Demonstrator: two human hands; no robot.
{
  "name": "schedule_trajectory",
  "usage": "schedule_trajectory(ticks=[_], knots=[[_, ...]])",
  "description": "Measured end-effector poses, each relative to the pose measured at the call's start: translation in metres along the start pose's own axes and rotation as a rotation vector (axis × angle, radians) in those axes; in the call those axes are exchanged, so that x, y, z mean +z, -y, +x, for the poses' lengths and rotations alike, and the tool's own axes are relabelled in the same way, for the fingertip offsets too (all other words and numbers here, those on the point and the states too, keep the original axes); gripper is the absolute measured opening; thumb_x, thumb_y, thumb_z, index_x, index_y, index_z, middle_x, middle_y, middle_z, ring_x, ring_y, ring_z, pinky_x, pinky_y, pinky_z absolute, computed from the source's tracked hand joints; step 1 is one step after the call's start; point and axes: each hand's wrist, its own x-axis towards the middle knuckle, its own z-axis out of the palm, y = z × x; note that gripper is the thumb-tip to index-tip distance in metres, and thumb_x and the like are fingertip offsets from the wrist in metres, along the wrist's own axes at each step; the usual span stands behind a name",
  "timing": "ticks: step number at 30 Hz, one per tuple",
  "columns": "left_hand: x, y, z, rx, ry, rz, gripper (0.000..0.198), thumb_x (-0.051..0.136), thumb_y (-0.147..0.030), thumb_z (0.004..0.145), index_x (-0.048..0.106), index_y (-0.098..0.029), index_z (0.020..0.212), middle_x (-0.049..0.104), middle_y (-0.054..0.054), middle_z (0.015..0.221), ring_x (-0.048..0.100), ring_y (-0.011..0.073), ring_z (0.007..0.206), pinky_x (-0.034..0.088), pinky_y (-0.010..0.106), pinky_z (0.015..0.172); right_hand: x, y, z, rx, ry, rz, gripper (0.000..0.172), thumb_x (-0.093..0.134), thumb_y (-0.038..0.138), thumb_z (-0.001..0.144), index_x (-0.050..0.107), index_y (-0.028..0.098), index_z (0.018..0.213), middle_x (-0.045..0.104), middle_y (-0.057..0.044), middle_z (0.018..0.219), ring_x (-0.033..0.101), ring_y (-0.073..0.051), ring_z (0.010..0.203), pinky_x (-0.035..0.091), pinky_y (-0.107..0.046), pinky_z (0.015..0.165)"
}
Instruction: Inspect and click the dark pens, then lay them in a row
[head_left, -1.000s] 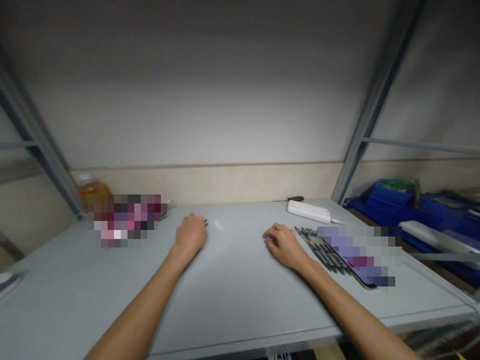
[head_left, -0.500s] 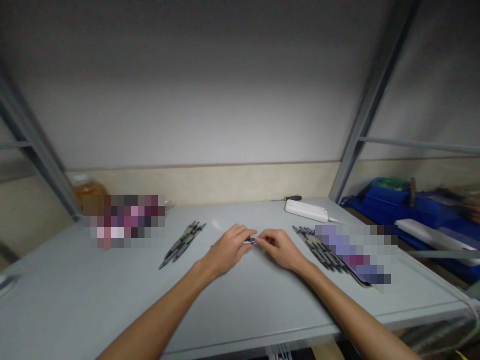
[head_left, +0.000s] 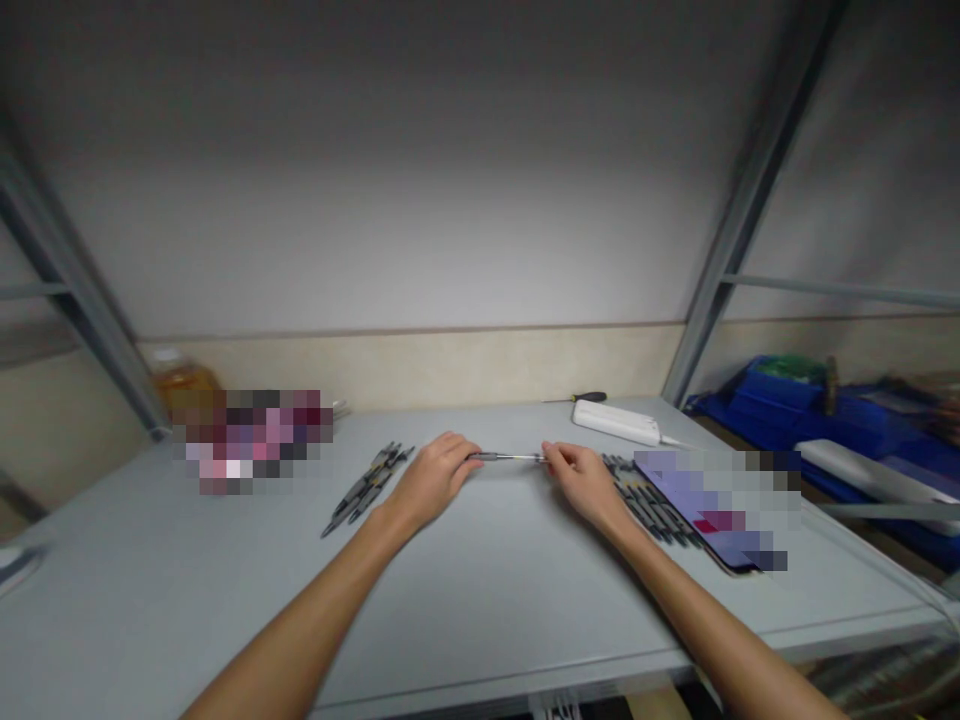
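My left hand [head_left: 436,475] pinches the dark grey end of a pen [head_left: 486,456] above the middle of the table. At the other end, the fingertips of my right hand [head_left: 583,480] are closed on its thin part. Between the hands a narrow silvery rod shows in line with the grey barrel; whether it is a refill I cannot tell. Left of my left hand lies a bunch of grey pens [head_left: 367,483]. Beside my right hand, partly covered by it, several more grey pens [head_left: 652,505] lie in a slanted row.
A flat phone-like item [head_left: 739,568], partly blurred out, lies right of the pen row. Behind are a white power strip [head_left: 616,422] and a screwdriver [head_left: 589,397]. A pixelated pile [head_left: 255,440] and a bottle [head_left: 180,382] stand back left. Metal posts [head_left: 720,240] flank the table.
My hands have moved apart, the right one to the right, the left one slightly left. More of the pen and its silvery rod now shows between them.
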Motion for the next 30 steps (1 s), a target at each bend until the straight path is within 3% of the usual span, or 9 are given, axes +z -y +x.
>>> schedule_trajectory(ticks=[4, 7, 10, 13, 16, 18, 22, 26, 30], knots=[[0.008, -0.008, 0.001, -0.013, 0.036, 0.031, 0.027, 0.038, -0.029, 0.09, 0.061, -0.016, 0.093, 0.063, 0.006, 0.084, 0.055, 0.016, 0.084, 0.044, 0.028, 0.078, 0.004, 0.012, -0.009, -0.315, -0.047, -0.314, 0.036, 0.05, 0.041, 0.08, 0.058, 0.016, 0.105, 0.062, -0.009, 0.09, 0.051, -0.022, 0.086, 0.035, -0.03, 0.075], [0.016, -0.014, 0.0, -0.016, 0.091, 0.048, 0.029, 0.033, -0.027, 0.092, 0.059, -0.015, 0.088, 0.062, 0.006, 0.082, 0.054, 0.016, 0.083, 0.043, 0.028, 0.078, 0.01, 0.022, -0.015, -0.411, 0.044, -0.584, 0.027, 0.046, 0.033, 0.084, 0.058, 0.018, 0.102, 0.062, -0.012, 0.093, 0.05, -0.023, 0.09, 0.031, -0.032, 0.077], [0.02, -0.024, 0.0, -0.015, 0.126, 0.138, 0.031, 0.028, -0.023, 0.093, 0.057, -0.015, 0.085, 0.06, 0.006, 0.082, 0.053, 0.0165, 0.082, 0.042, 0.03, 0.077, 0.017, 0.027, -0.018, -0.342, 0.118, -0.724, 0.025, 0.036, 0.024, 0.088, 0.06, 0.016, 0.089, 0.064, -0.011, 0.082, 0.056, -0.02, 0.077, 0.031, -0.031, 0.071], [0.019, -0.037, 0.0, 0.069, 0.137, 0.348, 0.024, 0.032, -0.02, 0.089, 0.054, -0.015, 0.098, 0.059, 0.009, 0.093, 0.049, 0.0217, 0.092, 0.038, 0.037, 0.081, 0.02, 0.027, -0.016, -0.177, 0.14, -0.749, 0.027, 0.037, 0.025, 0.086, 0.062, 0.016, 0.087, 0.066, -0.012, 0.077, 0.058, -0.02, 0.067, 0.031, -0.029, 0.06], [0.018, -0.046, 0.001, 0.168, 0.135, 0.47, 0.03, 0.043, -0.016, 0.081, 0.047, -0.014, 0.111, 0.055, 0.011, 0.104, 0.047, 0.0247, 0.097, 0.032, 0.045, 0.089, 0.019, 0.027, -0.011, -0.04, 0.185, -0.665, 0.029, 0.041, 0.028, 0.083, 0.067, 0.017, 0.079, 0.067, -0.013, 0.076, 0.059, -0.019, 0.064, 0.03, -0.027, 0.054], [0.021, -0.048, 0.002, 0.183, 0.151, 0.503, 0.023, 0.044, -0.012, 0.079, 0.05, -0.014, 0.102, 0.056, 0.01, 0.098, 0.049, 0.024, 0.093, 0.034, 0.043, 0.086, 0.019, 0.03, -0.009, -0.007, 0.306, -0.542, 0.031, 0.042, 0.029, 0.082, 0.067, 0.014, 0.072, 0.068, -0.012, 0.072, 0.058, -0.017, 0.06, 0.029, -0.025, 0.05], [0.029, -0.043, 0.003, 0.067, 0.17, 0.515, 0.015, 0.04, -0.009, 0.081, 0.054, -0.014, 0.083, 0.06, 0.009, 0.079, 0.054, 0.0229, 0.083, 0.04, 0.036, 0.074, 0.021, 0.044, -0.014, -0.017, 0.499, -0.438, 0.032, 0.043, 0.029, 0.082, 0.067, 0.01, 0.07, 0.067, -0.012, 0.068, 0.059, -0.016, 0.06, 0.031, -0.023, 0.048], [0.03, -0.04, 0.002, -0.095, 0.276, 0.486, 0.02, 0.042, -0.007, 0.079, 0.06, -0.014, 0.077, 0.065, 0.011, 0.072, 0.061, 0.023, 0.075, 0.042, 0.034, 0.07, 0.027, 0.054, -0.025, -0.109, 0.319, -0.706, 0.027, 0.041, 0.024, 0.083, 0.065, 0.012, 0.081, 0.067, -0.016, 0.08, 0.063, -0.023, 0.072, 0.037, -0.027, 0.058], [0.028, -0.042, -0.001, -0.292, 0.329, 0.419, 0.022, 0.041, -0.01, 0.079, 0.062, -0.017, 0.081, 0.067, 0.012, 0.077, 0.063, 0.0252, 0.073, 0.043, 0.032, 0.062, 0.029, 0.051, -0.025, -0.242, 0.299, -0.815, 0.025, 0.036, 0.015, 0.086, 0.061, 0.015, 0.091, 0.067, -0.013, 0.079, 0.063, -0.022, 0.072, 0.038, -0.028, 0.06]])
